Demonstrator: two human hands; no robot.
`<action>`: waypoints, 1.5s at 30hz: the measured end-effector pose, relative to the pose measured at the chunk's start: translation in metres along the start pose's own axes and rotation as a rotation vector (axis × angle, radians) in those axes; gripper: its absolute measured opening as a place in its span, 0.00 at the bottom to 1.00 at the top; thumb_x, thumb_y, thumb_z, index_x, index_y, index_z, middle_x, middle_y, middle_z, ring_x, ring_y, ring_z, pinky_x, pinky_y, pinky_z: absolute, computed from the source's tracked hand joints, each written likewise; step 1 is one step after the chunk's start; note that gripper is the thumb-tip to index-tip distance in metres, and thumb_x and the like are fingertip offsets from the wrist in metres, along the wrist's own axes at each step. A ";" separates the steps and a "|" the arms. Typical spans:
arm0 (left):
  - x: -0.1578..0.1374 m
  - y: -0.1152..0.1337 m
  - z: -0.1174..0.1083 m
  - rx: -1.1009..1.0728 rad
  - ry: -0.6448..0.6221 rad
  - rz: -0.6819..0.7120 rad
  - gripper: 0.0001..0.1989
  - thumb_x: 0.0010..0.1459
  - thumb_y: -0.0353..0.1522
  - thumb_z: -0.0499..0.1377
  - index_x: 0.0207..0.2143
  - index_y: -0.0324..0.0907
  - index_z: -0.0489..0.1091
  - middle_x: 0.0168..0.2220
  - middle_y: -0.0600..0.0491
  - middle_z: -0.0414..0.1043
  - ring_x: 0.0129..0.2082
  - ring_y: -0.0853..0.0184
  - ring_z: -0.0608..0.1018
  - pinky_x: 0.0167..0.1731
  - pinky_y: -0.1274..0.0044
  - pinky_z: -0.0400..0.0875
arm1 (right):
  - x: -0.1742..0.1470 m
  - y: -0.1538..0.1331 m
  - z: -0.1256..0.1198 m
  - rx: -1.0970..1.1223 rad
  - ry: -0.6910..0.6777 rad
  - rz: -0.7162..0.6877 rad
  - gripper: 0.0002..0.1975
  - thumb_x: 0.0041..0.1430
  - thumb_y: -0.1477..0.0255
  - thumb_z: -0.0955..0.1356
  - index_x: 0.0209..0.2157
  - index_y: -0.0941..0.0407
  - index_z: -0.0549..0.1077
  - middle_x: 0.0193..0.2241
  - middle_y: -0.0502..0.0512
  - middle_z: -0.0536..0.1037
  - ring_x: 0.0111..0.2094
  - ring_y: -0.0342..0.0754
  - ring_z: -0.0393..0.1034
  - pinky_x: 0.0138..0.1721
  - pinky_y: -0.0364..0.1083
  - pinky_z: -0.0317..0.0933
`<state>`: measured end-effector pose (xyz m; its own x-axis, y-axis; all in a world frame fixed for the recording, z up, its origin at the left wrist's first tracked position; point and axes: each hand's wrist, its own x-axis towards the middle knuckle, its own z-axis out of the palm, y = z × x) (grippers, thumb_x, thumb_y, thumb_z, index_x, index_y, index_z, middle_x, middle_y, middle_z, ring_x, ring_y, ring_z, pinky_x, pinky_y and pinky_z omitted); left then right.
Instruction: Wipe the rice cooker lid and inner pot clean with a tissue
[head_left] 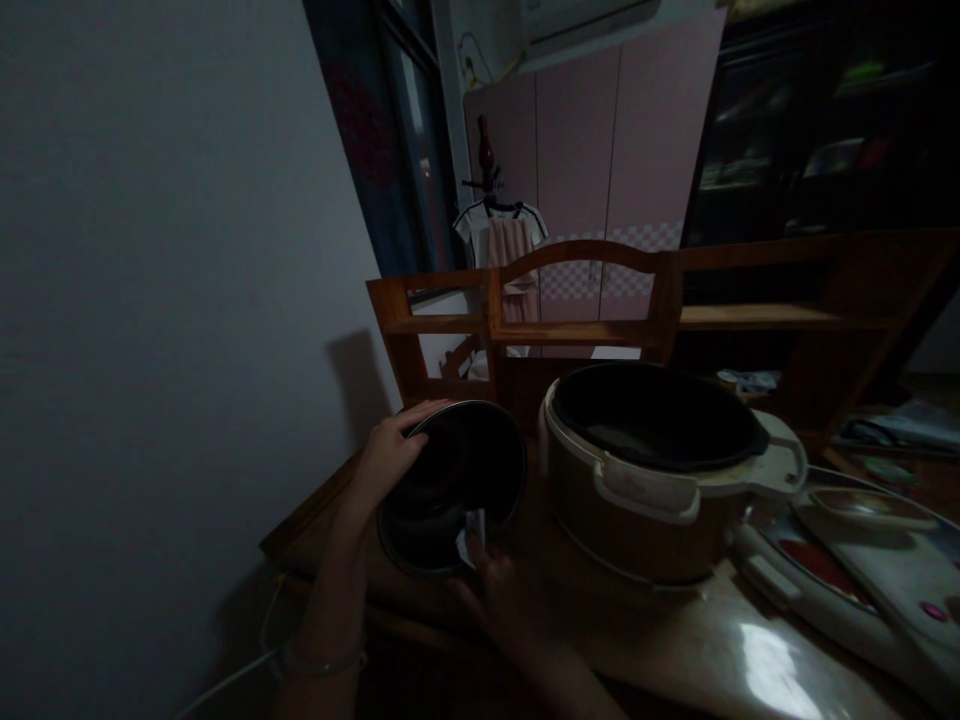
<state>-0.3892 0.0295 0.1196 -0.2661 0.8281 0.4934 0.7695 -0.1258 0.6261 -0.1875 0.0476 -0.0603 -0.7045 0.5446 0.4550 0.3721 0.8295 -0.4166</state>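
A dark round inner pot (487, 450) is tilted on the wooden desk, its mouth facing me. My left hand (390, 455) grips its upper left rim, thumb inside and fingers along the outside. Down by the pot's lower right rim, my right hand (502, 585) holds a small white wipe (471, 535), which reaches into the pot's mouth. The wipe looks like a tissue or cloth; which of the two I cannot tell in this dim light. To the right stands the cooker body (637, 515), cream and brown, with a black open cavity.
The cooker's lid (870, 550) lies on the desk (697, 640) at the right. A wooden shelf rack (585, 330) runs along the back. The white wall (187, 300) rises close on the left, with a white cable (225, 685) below.
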 end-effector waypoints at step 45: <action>0.010 -0.028 -0.020 -0.292 0.003 -0.220 0.34 0.42 0.26 0.54 0.56 0.43 0.73 0.50 0.55 0.78 0.49 0.59 0.78 0.47 0.73 0.73 | 0.020 0.020 -0.009 0.031 0.086 -0.206 0.17 0.67 0.68 0.66 0.56 0.51 0.70 0.58 0.58 0.71 0.62 0.56 0.62 0.63 0.60 0.58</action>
<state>-0.4246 0.0303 0.1191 -0.4086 0.8512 0.3294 0.4958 -0.0959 0.8631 -0.1887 0.0757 -0.0525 -0.7089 0.3736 0.5983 0.2056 0.9208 -0.3315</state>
